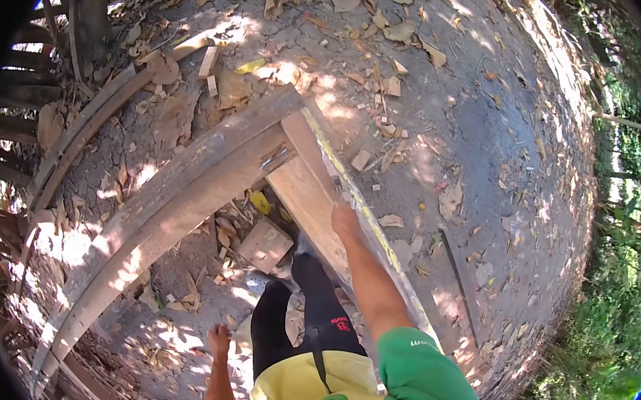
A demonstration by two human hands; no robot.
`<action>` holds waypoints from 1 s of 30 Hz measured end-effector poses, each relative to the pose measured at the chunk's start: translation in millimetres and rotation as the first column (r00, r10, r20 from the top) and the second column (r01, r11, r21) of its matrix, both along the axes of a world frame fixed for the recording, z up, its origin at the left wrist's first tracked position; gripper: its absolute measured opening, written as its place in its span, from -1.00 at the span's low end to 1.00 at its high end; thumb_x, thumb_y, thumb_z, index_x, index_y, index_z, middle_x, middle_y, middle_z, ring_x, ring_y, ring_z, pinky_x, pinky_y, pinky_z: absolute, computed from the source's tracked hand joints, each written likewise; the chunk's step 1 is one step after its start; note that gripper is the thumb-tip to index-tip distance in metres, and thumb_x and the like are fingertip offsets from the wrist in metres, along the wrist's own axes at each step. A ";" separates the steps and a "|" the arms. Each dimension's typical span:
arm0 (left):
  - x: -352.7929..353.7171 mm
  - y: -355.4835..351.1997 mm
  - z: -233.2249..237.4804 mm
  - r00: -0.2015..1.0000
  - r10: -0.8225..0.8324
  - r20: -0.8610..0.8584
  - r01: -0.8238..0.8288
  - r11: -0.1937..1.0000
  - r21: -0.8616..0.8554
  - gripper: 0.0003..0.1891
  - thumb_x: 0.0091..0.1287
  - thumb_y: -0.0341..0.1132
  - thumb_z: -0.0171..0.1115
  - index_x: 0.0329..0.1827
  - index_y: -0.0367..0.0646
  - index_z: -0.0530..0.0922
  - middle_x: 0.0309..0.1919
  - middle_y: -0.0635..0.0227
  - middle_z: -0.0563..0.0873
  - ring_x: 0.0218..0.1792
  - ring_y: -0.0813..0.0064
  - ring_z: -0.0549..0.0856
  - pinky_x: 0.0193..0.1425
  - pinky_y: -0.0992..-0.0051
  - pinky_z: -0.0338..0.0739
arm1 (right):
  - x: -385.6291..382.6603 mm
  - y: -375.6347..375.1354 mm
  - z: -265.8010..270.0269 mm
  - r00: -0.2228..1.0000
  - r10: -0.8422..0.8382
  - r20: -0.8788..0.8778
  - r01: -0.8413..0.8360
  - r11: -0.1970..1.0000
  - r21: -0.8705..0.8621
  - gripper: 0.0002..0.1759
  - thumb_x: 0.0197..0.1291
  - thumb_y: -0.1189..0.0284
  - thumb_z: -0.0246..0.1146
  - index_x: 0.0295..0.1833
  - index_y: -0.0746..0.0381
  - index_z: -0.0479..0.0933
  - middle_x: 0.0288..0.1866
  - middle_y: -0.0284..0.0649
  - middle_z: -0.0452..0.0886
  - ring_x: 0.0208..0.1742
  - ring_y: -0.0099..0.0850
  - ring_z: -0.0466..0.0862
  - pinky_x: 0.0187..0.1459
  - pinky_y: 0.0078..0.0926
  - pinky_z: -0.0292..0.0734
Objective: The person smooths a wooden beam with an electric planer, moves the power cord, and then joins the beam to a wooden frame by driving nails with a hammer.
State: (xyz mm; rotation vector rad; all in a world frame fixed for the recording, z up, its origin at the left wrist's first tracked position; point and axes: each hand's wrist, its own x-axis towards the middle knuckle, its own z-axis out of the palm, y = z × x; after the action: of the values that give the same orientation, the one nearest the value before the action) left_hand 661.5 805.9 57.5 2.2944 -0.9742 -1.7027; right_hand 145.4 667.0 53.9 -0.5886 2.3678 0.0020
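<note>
My right hand (345,219) rests on a plank (317,154) with a yellow-streaked edge, its fingers closed. A small thin thing shows just beyond the fingers, too small to name. My left hand (220,341) hangs low beside my leg, away from the wood, its fingers loosely bent and apart with nothing seen in them. The plank meets a long thick beam (177,180) at a corner ahead of me. A shiny metallic piece (273,159) lies at a slot in the beam near that corner.
A square wood block (265,245) lies on the ground between the timbers, near my feet. Wood offcuts (209,62) and dry leaves litter the dirt. A dark thin strip (459,288) lies to the right. Curved timbers (87,122) stand at the left.
</note>
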 end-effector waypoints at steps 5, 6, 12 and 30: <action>20.7 24.7 -2.8 0.972 0.227 -0.053 -0.220 0.968 0.118 -0.79 0.35 -0.28 0.13 -0.22 -0.28 0.57 -0.49 0.34 0.63 -0.56 0.54 0.59 -0.57 0.56 0.44 | -16.0 -42.9 27.3 0.986 0.164 0.030 -0.166 0.983 0.078 -0.55 0.33 0.25 0.03 0.11 0.38 0.54 0.06 0.18 0.64 0.13 0.06 0.64 0.15 -0.03 0.53; 26.8 32.4 -6.3 0.955 0.281 -0.092 -0.265 0.952 0.156 -0.79 0.34 -0.28 0.13 -0.22 -0.27 0.57 -0.48 0.33 0.63 -0.56 0.54 0.59 -0.57 0.55 0.44 | -18.7 -47.0 34.6 0.979 0.201 0.044 -0.205 0.974 0.098 -0.57 0.31 0.28 0.04 0.10 0.37 0.55 0.06 0.18 0.64 0.13 0.05 0.65 0.15 -0.04 0.53; -10.7 59.5 -22.9 0.952 0.301 -0.053 -0.279 0.927 0.251 -0.82 0.33 -0.31 0.17 -0.21 -0.27 0.57 -0.49 0.34 0.62 -0.52 0.50 0.65 -0.58 0.53 0.48 | -28.8 -39.7 26.3 0.968 0.250 0.011 -0.250 0.963 0.098 -0.57 0.34 0.22 0.06 0.03 0.35 0.59 0.05 0.16 0.65 0.10 0.02 0.66 0.12 -0.05 0.55; -518.2 2.0 8.6 0.827 0.560 0.041 -0.552 0.824 -0.125 -0.83 0.38 -0.29 0.13 -0.25 -0.22 0.57 -0.49 0.40 0.60 -0.53 0.59 0.59 -0.53 0.59 0.46 | -231.3 -27.0 -34.2 0.509 0.750 0.422 -0.659 0.655 -0.370 -0.57 0.27 0.16 0.15 -0.09 0.35 0.63 -0.16 0.23 0.67 -0.05 0.06 0.70 -0.07 0.00 0.59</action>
State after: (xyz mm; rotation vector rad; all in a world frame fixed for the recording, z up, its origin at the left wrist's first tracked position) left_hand 143.2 807.9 66.0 2.2745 -0.3236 -1.2873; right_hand -85.9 640.0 19.7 -1.4169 1.4267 0.0069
